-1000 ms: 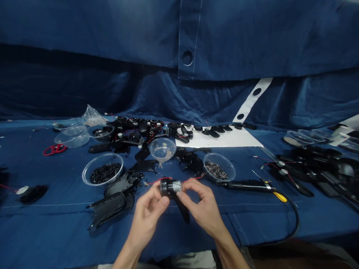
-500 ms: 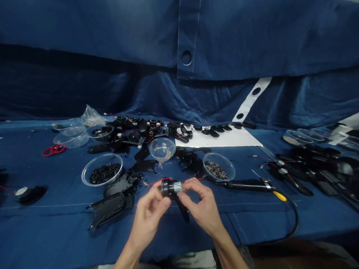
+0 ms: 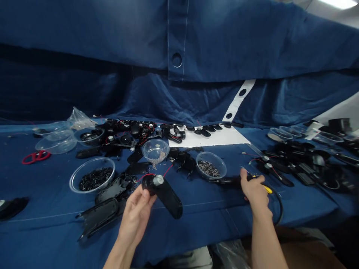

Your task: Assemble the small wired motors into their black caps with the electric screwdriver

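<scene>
My left hand point(image 3: 136, 218) is shut on a black plastic housing point(image 3: 168, 200), gripping its rounded end. A small metal motor point(image 3: 158, 180) sits in that end, with red wires point(image 3: 167, 171) rising from it. My right hand point(image 3: 254, 190) is apart from the housing, far to the right, and looks slightly blurred. Its fingers lie over a black corded tool point(image 3: 227, 182) and next to a yellow-handled screwdriver point(image 3: 267, 189). The hand hides part of both, and I cannot tell whether it grips either.
Clear bowls of black parts point(image 3: 71, 188) and small screws point(image 3: 210, 164) stand beyond my hands. Black housing halves point(image 3: 98, 213) lie left of my left hand. Red scissors point(image 3: 36, 157), a white sheet point(image 3: 213, 138) and several black parts cover the blue cloth.
My right hand has let go of the housing and moved right to the tools. My left hand now holds the housing alone, and the whole scene has shifted slightly left.
</scene>
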A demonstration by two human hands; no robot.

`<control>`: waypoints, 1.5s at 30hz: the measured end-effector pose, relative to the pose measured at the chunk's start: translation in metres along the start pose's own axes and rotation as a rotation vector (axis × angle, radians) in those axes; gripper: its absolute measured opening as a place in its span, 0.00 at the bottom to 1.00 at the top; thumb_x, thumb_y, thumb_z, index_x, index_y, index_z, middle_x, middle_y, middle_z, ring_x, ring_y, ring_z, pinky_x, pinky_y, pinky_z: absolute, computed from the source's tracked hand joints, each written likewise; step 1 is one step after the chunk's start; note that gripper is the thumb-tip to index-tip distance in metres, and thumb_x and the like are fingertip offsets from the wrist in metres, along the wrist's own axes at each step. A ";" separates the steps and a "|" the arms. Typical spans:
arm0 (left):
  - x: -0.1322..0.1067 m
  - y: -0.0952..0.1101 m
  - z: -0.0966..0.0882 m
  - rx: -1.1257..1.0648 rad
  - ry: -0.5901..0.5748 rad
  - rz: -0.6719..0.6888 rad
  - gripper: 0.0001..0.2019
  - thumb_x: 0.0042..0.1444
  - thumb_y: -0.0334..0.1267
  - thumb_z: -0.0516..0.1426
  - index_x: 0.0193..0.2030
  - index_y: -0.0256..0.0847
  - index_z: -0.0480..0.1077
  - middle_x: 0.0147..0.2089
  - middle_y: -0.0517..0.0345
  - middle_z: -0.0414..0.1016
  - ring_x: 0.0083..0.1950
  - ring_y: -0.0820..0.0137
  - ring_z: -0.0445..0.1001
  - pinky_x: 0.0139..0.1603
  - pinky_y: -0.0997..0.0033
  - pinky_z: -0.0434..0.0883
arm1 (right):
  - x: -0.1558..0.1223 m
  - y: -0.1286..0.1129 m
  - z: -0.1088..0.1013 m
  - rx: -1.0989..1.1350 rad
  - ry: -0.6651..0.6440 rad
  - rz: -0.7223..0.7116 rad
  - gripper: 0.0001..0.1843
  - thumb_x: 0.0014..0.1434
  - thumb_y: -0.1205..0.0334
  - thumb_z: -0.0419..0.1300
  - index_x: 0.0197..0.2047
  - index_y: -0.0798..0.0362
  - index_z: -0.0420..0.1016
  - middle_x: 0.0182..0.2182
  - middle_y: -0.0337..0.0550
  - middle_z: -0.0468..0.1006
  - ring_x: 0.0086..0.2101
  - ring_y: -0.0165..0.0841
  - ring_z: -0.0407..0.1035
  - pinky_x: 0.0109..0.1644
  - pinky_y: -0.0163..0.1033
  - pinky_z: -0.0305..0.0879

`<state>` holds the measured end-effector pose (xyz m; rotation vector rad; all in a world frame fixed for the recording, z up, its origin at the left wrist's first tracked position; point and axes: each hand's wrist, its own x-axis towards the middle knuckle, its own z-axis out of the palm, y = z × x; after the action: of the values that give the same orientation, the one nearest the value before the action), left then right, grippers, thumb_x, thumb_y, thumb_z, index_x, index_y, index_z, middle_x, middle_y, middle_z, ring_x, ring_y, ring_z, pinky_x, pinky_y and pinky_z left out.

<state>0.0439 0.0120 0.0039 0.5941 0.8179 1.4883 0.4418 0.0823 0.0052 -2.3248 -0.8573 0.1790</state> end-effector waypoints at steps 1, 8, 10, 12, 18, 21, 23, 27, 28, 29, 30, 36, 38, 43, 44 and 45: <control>0.001 0.000 0.002 -0.015 0.003 -0.004 0.12 0.55 0.47 0.71 0.37 0.39 0.82 0.41 0.51 0.81 0.49 0.60 0.78 0.58 0.57 0.76 | 0.007 0.001 0.005 0.038 -0.003 0.031 0.53 0.51 0.28 0.63 0.62 0.67 0.64 0.26 0.51 0.76 0.31 0.54 0.77 0.45 0.67 0.70; 0.000 0.001 0.000 -0.100 -0.001 -0.012 0.11 0.57 0.45 0.70 0.43 0.42 0.84 0.43 0.54 0.83 0.46 0.66 0.79 0.57 0.63 0.77 | -0.008 0.021 0.017 0.428 0.153 0.179 0.73 0.31 0.38 0.78 0.71 0.61 0.49 0.47 0.69 0.80 0.30 0.50 0.77 0.33 0.59 0.76; -0.001 0.003 -0.005 -0.098 -0.002 -0.016 0.12 0.59 0.44 0.69 0.45 0.42 0.84 0.45 0.53 0.83 0.48 0.65 0.79 0.57 0.64 0.77 | -0.022 0.025 0.008 0.595 0.248 0.117 0.75 0.34 0.38 0.75 0.75 0.52 0.39 0.61 0.67 0.72 0.37 0.48 0.78 0.37 0.59 0.78; -0.001 0.005 -0.010 -0.106 -0.001 -0.015 0.12 0.60 0.44 0.69 0.46 0.41 0.83 0.46 0.53 0.84 0.48 0.65 0.80 0.56 0.66 0.78 | -0.036 0.022 -0.006 0.792 0.324 0.019 0.69 0.35 0.41 0.75 0.73 0.49 0.48 0.63 0.57 0.72 0.44 0.48 0.77 0.48 0.63 0.78; 0.004 0.006 -0.013 -0.239 0.027 -0.033 0.09 0.55 0.42 0.72 0.40 0.42 0.84 0.43 0.55 0.84 0.45 0.69 0.81 0.50 0.75 0.78 | -0.094 -0.029 -0.047 1.351 0.015 -0.056 0.25 0.62 0.40 0.64 0.55 0.45 0.77 0.39 0.41 0.74 0.43 0.39 0.75 0.60 0.61 0.72; 0.001 0.005 -0.011 -0.225 0.024 -0.041 0.10 0.56 0.44 0.71 0.42 0.43 0.84 0.44 0.55 0.84 0.45 0.70 0.80 0.50 0.75 0.78 | -0.133 -0.064 -0.053 1.494 -0.349 -0.049 0.15 0.65 0.47 0.64 0.53 0.41 0.77 0.33 0.34 0.67 0.30 0.28 0.67 0.44 0.43 0.75; -0.004 0.007 -0.009 -0.149 0.001 -0.018 0.10 0.58 0.43 0.70 0.44 0.42 0.83 0.44 0.54 0.83 0.46 0.69 0.79 0.51 0.73 0.78 | -0.154 -0.088 -0.054 1.579 -0.516 -0.084 0.19 0.65 0.40 0.62 0.50 0.43 0.77 0.29 0.32 0.61 0.24 0.26 0.58 0.29 0.36 0.65; -0.018 0.013 -0.006 0.011 -0.055 0.026 0.08 0.62 0.43 0.67 0.38 0.40 0.81 0.42 0.53 0.81 0.46 0.66 0.77 0.52 0.68 0.76 | -0.175 -0.133 -0.062 1.678 -0.509 -0.198 0.11 0.65 0.48 0.61 0.43 0.44 0.74 0.24 0.31 0.59 0.21 0.26 0.54 0.26 0.35 0.58; -0.021 0.014 -0.005 0.037 -0.065 0.030 0.09 0.62 0.44 0.67 0.36 0.40 0.80 0.41 0.54 0.80 0.45 0.67 0.76 0.51 0.68 0.76 | -0.177 -0.144 -0.064 1.676 -0.501 -0.207 0.08 0.64 0.51 0.60 0.41 0.45 0.73 0.23 0.31 0.59 0.20 0.26 0.54 0.26 0.36 0.58; -0.024 0.016 -0.005 0.059 -0.072 0.032 0.10 0.62 0.44 0.66 0.35 0.40 0.78 0.39 0.54 0.79 0.44 0.67 0.76 0.50 0.68 0.75 | -0.178 -0.153 -0.066 1.669 -0.501 -0.221 0.07 0.64 0.52 0.59 0.40 0.45 0.72 0.23 0.31 0.59 0.20 0.26 0.54 0.27 0.36 0.58; -0.026 0.017 -0.005 0.078 -0.077 0.034 0.11 0.63 0.45 0.66 0.35 0.40 0.78 0.38 0.55 0.78 0.43 0.68 0.74 0.49 0.69 0.74 | -0.178 -0.160 -0.068 1.657 -0.504 -0.239 0.06 0.64 0.53 0.58 0.39 0.45 0.70 0.23 0.31 0.59 0.20 0.27 0.54 0.27 0.36 0.58; -0.030 0.023 -0.002 0.118 -0.094 0.059 0.12 0.65 0.46 0.64 0.33 0.42 0.73 0.36 0.56 0.72 0.40 0.68 0.69 0.45 0.70 0.71 | -0.185 -0.180 -0.063 1.620 -0.546 -0.322 0.05 0.64 0.54 0.56 0.39 0.44 0.66 0.24 0.30 0.59 0.21 0.27 0.56 0.29 0.37 0.58; -0.030 0.025 0.000 0.119 -0.102 0.062 0.14 0.65 0.45 0.64 0.31 0.42 0.70 0.35 0.57 0.70 0.39 0.68 0.68 0.45 0.71 0.70 | -0.187 -0.181 -0.061 1.651 -0.567 -0.285 0.04 0.64 0.55 0.56 0.40 0.44 0.66 0.24 0.30 0.60 0.20 0.26 0.57 0.28 0.37 0.59; -0.032 0.025 0.002 0.119 -0.099 0.053 0.16 0.64 0.46 0.64 0.30 0.41 0.68 0.33 0.59 0.66 0.37 0.70 0.65 0.42 0.73 0.68 | -0.189 -0.184 -0.060 1.705 -0.556 -0.237 0.07 0.59 0.56 0.61 0.39 0.46 0.67 0.22 0.30 0.64 0.19 0.26 0.58 0.26 0.36 0.61; -0.032 0.025 0.002 0.121 -0.099 0.051 0.16 0.64 0.46 0.64 0.30 0.41 0.69 0.33 0.59 0.66 0.37 0.70 0.64 0.42 0.73 0.67 | -0.188 -0.185 -0.060 1.715 -0.550 -0.243 0.09 0.57 0.55 0.62 0.38 0.47 0.67 0.21 0.30 0.65 0.18 0.26 0.58 0.25 0.35 0.61; -0.031 0.025 0.003 0.122 -0.099 0.050 0.15 0.65 0.46 0.64 0.30 0.41 0.69 0.33 0.59 0.66 0.37 0.70 0.64 0.42 0.73 0.67 | -0.188 -0.185 -0.061 1.726 -0.546 -0.247 0.10 0.55 0.55 0.63 0.38 0.47 0.67 0.21 0.30 0.65 0.18 0.26 0.58 0.24 0.35 0.61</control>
<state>0.0335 -0.0181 0.0285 0.7791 0.8257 1.4494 0.2168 0.0405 0.1499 -0.5355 -0.6887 0.9924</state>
